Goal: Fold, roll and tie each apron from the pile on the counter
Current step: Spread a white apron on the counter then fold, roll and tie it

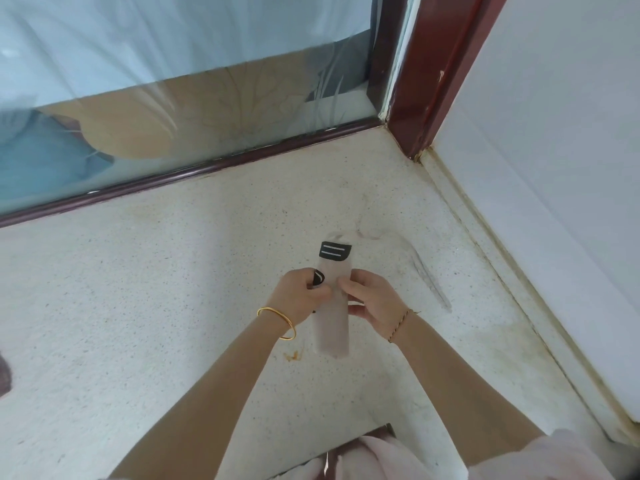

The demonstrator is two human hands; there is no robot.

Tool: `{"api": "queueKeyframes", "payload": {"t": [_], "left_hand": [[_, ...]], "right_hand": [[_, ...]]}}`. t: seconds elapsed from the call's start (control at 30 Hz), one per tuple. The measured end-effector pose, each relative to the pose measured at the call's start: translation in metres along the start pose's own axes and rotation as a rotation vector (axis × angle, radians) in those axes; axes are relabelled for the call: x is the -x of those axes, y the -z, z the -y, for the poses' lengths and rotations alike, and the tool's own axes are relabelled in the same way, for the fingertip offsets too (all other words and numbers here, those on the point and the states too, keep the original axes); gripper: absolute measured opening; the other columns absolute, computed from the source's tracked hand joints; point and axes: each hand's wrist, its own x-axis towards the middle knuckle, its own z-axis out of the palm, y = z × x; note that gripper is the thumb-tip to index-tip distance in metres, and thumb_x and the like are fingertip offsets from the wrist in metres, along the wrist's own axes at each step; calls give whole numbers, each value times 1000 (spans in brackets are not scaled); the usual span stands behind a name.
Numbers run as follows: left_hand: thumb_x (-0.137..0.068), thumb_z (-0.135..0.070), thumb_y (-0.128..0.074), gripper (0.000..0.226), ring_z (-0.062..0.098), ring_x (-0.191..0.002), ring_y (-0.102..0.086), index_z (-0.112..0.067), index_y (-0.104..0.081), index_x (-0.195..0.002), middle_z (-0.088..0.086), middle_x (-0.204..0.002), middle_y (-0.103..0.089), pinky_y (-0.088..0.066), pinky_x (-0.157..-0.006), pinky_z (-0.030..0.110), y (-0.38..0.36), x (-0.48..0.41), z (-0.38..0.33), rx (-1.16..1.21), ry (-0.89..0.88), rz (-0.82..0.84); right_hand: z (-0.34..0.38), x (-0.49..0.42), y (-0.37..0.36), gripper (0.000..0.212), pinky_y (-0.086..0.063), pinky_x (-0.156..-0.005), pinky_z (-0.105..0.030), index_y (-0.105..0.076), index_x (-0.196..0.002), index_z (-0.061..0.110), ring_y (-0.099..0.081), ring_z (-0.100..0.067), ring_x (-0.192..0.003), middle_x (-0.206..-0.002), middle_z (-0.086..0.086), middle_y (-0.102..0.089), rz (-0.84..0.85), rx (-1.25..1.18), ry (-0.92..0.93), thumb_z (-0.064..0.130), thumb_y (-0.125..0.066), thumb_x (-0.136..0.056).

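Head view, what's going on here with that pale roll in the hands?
A person grips a rolled pale apron at its middle with both hands, left hand on one side and right hand on the other, over the speckled counter. A black label shows at the roll's far end. A thin pale strip lies on the counter to the right; whether it is the tie is unclear.

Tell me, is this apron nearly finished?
Nearly. Done: the apron is already folded and rolled into a narrow tube. In hand: the left hand and right hand grip its middle. Left: its strap trails loose across the counter, so the tying looks not yet done. No pile shows in this view, so I cannot tell how many aprons remain.
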Motion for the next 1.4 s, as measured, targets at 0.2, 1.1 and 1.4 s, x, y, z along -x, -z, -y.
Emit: {"api": "queueKeyframes", "payload": {"t": [0.2, 1.1, 1.4], "left_hand": [[-84, -19, -60, 14, 18, -70, -54, -5, -56, -84, 8, -80, -58, -46, -59, 25, 1, 7, -6, 107, 15, 78], [-84, 3, -61, 26, 19, -89, -63, 1, -60, -109, 8, -95, -65, -52, -82, 31, 26, 22, 5, 574, 45, 240], [-86, 1, -60, 12, 13, -66, -59, -10, -61, -84, 4, -79, -64, -47, -48, 19, 18, 21, 0, 803, 289, 86]], "right_hand": [[7, 8, -1, 12, -58, -74, -37, -68, -98, 7, -67, -23, -87, -96, -10, -69, -97, 56, 98, 8, -63, -87], [47, -4, -13, 8, -46, -70, -18, -61, -83, 23, -54, -7, -81, -91, 8, -54, -321, 751, 607, 15, -65, -86], [42, 9, -1, 17, -36, -54, -21, -53, -84, 20, -45, -11, -52, -60, 6, -52, -298, 1027, 455, 33, -50, -95]]}}
